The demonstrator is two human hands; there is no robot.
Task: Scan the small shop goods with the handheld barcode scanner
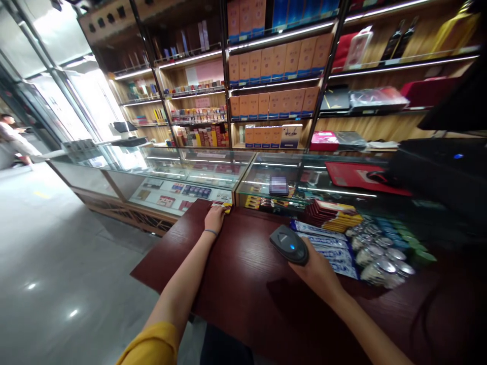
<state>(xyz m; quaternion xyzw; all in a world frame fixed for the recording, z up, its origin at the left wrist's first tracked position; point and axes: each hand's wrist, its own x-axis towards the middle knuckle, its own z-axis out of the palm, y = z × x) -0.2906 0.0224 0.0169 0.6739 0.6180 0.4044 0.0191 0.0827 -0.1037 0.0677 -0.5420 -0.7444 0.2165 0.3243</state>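
Observation:
My right hand point(317, 271) is wrapped round a black barcode scanner point(288, 244) with a blue light on top, held above the dark red-brown table point(243, 258). At the table's far edge, my left hand point(215, 217) is closed on a small yellow-and-red packet point(227, 207), most of it hidden by the fingers. To the right of the scanner lie blue-and-white long packets point(329, 243). Behind these is a stack of red-and-yellow packets point(333, 215). Several silver-topped cans or jars point(380, 258) stand further right, with green-topped ones point(414, 243) beside them.
Glass display counters point(190, 167) run along the table's far side. On the glass sit a small dark box point(279, 185) and a red mat point(353, 176) with a mouse. Dark equipment point(437, 167) stands at right. Shelves of boxes point(274, 66) line the wall; a person point(17, 137) is far left.

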